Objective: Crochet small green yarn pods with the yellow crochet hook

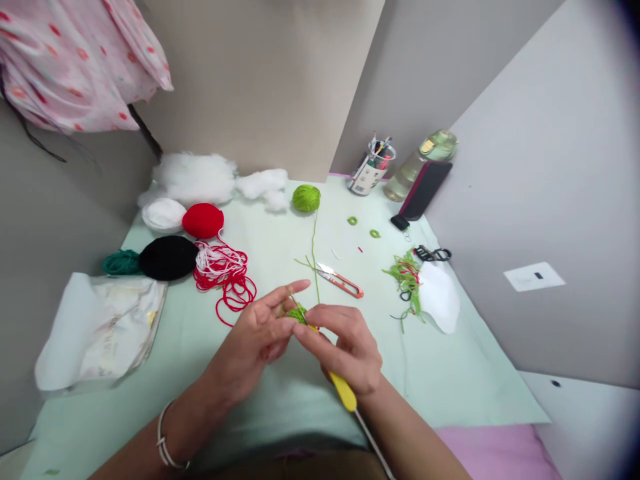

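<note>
Table top: your L hand pinches green yarn piece betw. hands; R hand grips yellow hook, axis diag. from piece back toward your R.

A pink cloth with red spots hangs high up on the left. On the pale green counter, fluffy white stuffing sits behind a round red ball of yarn. A fat black ball of yarn lies next to some dark green yarn. At the back, a clear cup of pens stands beside a see-through green bottle with a flat dark phone in front.
</note>
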A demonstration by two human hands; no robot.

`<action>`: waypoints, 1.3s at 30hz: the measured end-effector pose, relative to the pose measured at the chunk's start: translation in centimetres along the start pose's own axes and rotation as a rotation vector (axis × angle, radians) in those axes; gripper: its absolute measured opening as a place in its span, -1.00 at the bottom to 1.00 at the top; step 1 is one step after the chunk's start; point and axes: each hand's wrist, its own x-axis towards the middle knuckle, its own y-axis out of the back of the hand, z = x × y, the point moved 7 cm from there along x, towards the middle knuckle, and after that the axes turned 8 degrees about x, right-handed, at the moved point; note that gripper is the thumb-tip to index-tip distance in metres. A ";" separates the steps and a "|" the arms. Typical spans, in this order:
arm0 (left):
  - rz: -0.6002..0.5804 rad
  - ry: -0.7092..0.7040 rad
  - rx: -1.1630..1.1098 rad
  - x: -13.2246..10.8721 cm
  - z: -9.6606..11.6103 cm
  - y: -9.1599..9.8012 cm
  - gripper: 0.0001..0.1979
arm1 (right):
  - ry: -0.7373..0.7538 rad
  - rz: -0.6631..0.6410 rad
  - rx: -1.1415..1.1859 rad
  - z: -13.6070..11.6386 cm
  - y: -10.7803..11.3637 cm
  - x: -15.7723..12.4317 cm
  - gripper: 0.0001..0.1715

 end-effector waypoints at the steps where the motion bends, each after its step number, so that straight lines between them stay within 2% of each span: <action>1: -0.049 0.035 -0.053 0.0 -0.2 -0.3 -0.43 | -0.019 0.042 0.075 0.3 0.1 -0.1 -0.43; 4: -0.117 0.045 -0.142 -0.1 -0.1 -0.8 -0.48 | -0.141 0.145 0.281 1.7 0.3 -0.2 -0.51; 7: -0.096 0.010 -0.152 -0.1 0.4 -0.7 -0.48 | -0.275 0.163 0.408 2.5 0.3 -0.1 -0.59; 10: -0.043 -0.037 -0.110 -0.1 1.1 -0.2 -0.50 | -0.375 0.216 0.498 2.9 0.6 -0.1 -0.66; 13: -0.014 -0.063 -0.029 -0.1 1.5 0.4 -0.51 | -0.536 0.278 0.645 3.9 0.6 -0.4 -0.73; 16: -0.028 -0.071 0.040 -0.1 1.7 0.7 -0.52 | -0.740 0.340 0.850 5.4 0.2 -0.9 -0.83; 18: -0.042 -0.067 0.066 0.0 1.6 0.7 -0.53 | -0.863 0.366 0.990 6.2 -0.3 -1.0 -0.83; 20: -0.052 -0.063 0.091 0.0 1.5 0.7 -0.53 | -0.935 0.338 1.107 6.6 -0.9 -0.9 -0.79; 22: -0.031 -0.072 0.122 0.1 1.3 0.6 -0.50 | -0.897 0.269 1.096 6.4 -1.2 -0.7 -0.79; 23: -0.004 -0.086 0.133 0.1 1.2 0.7 -0.48 | -0.837 0.231 1.000 6.1 -1.2 -0.7 -0.81; 25: 0.068 -0.116 0.136 0.1 1.0 0.8 -0.45 | -0.654 0.167 0.657 4.9 -0.9 -0.8 -0.80; 27: 0.114 -0.113 0.112 0.1 0.7 0.8 -0.45 | -0.448 0.131 0.313 3.3 -0.8 -1.0 -0.65; 28: 0.107 -0.095 0.093 0.1 0.4 0.6 -0.46 | -0.376 0.139 0.223 2.6 -0.8 -1.1 -0.59; 30: 0.048 -0.053 0.047 0.1 0.1 0.1 -0.48 | -0.373 0.176 0.228 2.5 -0.8 -1.3 -0.54; 33: -0.037 -0.044 -0.024 0.1 0.5 -0.3 -0.54 | -0.456 0.199 0.395 3.2 -0.5 -0.6 -0.58; 39: -0.011 -0.057 -0.029 0.1 1.2 0.6 -0.59 | -0.633 0.301 0.659 4.8 0.3 -0.3 -0.75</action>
